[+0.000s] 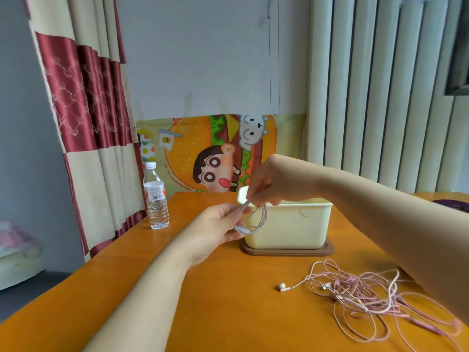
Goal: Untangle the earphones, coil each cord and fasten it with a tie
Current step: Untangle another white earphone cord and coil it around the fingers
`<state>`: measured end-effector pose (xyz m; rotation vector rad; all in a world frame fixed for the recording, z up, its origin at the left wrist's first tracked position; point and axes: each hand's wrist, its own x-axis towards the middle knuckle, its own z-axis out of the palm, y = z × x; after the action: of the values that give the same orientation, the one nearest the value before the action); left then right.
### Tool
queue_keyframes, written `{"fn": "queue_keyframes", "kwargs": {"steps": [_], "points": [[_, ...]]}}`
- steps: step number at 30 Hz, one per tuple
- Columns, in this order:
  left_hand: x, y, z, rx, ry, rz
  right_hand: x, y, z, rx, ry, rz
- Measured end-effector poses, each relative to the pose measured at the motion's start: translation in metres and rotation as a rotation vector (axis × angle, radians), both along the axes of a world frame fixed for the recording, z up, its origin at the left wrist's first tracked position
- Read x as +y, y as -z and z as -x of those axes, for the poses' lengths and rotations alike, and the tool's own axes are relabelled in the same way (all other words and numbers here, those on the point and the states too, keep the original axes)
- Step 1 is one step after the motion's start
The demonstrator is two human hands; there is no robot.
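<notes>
Head view: I see two bare forearms reaching out over an orange wooden desk (pixel 223 308). My left hand (pixel 218 227) is raised above the desk, its fingers curled and pinching the side of a small coiled cord (pixel 255 219), pale pink, which hangs in a few loose loops. My right hand (pixel 267 185) comes in from above with the wrist bent down, and its fingertips pinch the top of the same coil where the strands gather. I cannot tell whether a tie is on it.

The coil is held in the air just in front of a cream plastic box (pixel 291 228), open at the top, which stands on a brown base (pixel 286 252).

On the desk to the right, near my right forearm, lies a heap of tangled earphones (pixel 360 294) in pink cord. One white earbud (pixel 281 286) sticks out at its left edge.

A clear water bottle (pixel 155 196) stands upright at the desk's far left edge. Behind it hang a red and cream curtain (pixel 83 97) and a cartoon burger banner (pixel 215 153).
</notes>
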<state>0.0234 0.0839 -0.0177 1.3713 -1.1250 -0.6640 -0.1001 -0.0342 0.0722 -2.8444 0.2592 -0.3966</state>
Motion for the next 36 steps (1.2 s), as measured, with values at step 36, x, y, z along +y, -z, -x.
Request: {"fn": "queue_keyframes", "kwargs": {"steps": [36], "points": [[0.042, -0.033, 0.018, 0.162, 0.254, -0.16, 0.035, -0.021, 0.025, 0.028, -0.091, 0.007]]}}
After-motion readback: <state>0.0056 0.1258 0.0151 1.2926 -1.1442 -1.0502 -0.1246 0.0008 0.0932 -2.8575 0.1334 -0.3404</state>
